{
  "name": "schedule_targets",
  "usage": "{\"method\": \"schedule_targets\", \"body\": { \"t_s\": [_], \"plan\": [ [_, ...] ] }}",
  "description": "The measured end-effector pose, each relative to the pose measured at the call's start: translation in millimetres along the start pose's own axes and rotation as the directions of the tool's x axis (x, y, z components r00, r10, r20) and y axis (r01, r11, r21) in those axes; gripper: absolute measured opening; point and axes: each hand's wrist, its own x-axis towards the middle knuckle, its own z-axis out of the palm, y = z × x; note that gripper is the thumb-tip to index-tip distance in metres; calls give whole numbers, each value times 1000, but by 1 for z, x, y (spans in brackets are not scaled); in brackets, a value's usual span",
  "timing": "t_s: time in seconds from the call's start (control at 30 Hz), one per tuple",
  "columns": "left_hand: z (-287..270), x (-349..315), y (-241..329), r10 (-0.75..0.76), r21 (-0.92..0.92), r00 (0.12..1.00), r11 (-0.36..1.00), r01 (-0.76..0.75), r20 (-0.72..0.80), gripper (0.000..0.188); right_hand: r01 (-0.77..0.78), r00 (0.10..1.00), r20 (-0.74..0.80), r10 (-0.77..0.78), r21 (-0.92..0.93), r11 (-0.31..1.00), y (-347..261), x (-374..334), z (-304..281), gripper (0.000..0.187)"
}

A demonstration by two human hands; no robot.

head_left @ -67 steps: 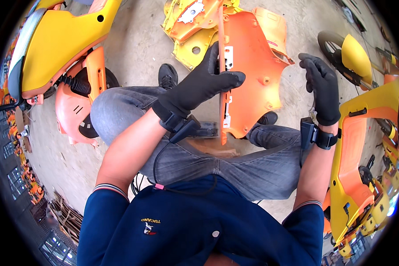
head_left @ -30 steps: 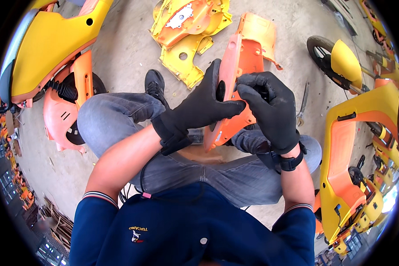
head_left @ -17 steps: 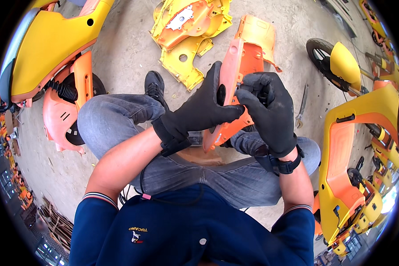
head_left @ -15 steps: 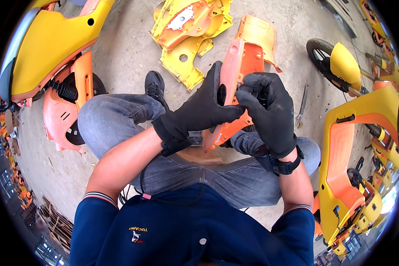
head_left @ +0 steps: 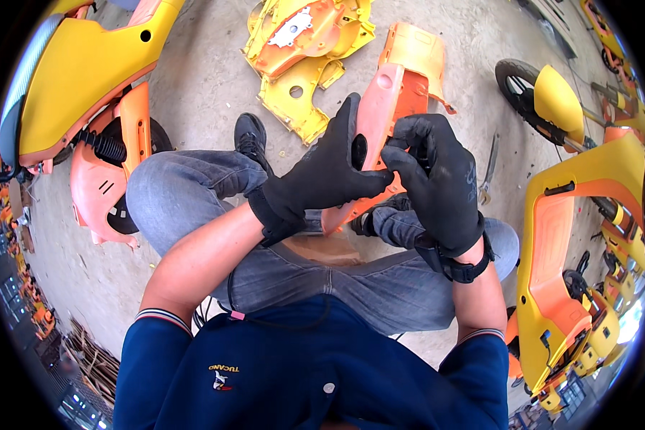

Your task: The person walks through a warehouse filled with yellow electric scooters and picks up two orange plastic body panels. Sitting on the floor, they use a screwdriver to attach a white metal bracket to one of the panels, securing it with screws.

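Note:
My left hand [head_left: 321, 168], in a black glove, grips a long pinkish-orange plastic panel [head_left: 381, 100] above my lap. Its thumb reaches across the panel's near part, and a dark oval hole shows in the panel beside the palm. At the panel's right, inner side, my right hand [head_left: 437, 168], gloved too, is closed with fingers curled and the thumb near the left thumb's tip. Whatever sits inside those curled fingers is hidden by the black glove. Past the panel's far end lies a lighter orange plastic piece [head_left: 413, 54]; I cannot tell whether the two are joined.
Yellow and orange plastic shells [head_left: 308, 43] are piled on the concrete floor ahead. A wrench [head_left: 489, 168] lies to the right. Yellow scooter bodies [head_left: 86, 79] stand at the left, with another yellow-orange frame [head_left: 534, 272] at the right. Cardboard [head_left: 324, 249] lies between my legs.
The panel has tilted slightly, its near end shifting a little up and left. Both hands stay on it, the right one turned slightly.

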Motion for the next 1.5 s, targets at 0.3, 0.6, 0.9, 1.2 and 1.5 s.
{"method": "schedule_targets", "body": {
  "t_s": [0.3, 0.6, 0.9, 1.2, 1.5],
  "plan": [
    [0, 1, 18, 0, 29, 999, 1000, -1, 46, 106, -138, 990, 45, 135, 69, 988, 0, -1, -6, 30],
    [3, 0, 11, 92, 60, 996, 994, -92, 0, 107, -173, 979, 133, 155, 141, 975, 6, 1, -12, 27],
    [1, 3, 25, 116, -56, 992, 992, -113, 47, 104, -279, 948, 231, 217, 280, 919, 8, 2, -10, 25],
    [0, -1, 32, 102, -177, 993, 980, -89, 64, 111, -441, 894, 301, 332, 462, 769, 2, 3, -8, 20],
    [2, -4, 24, 49, -280, 991, 960, -12, 124, 114, -452, 889, 317, 331, 489, 746, 0, 5, -11, 19]
  ]
}}
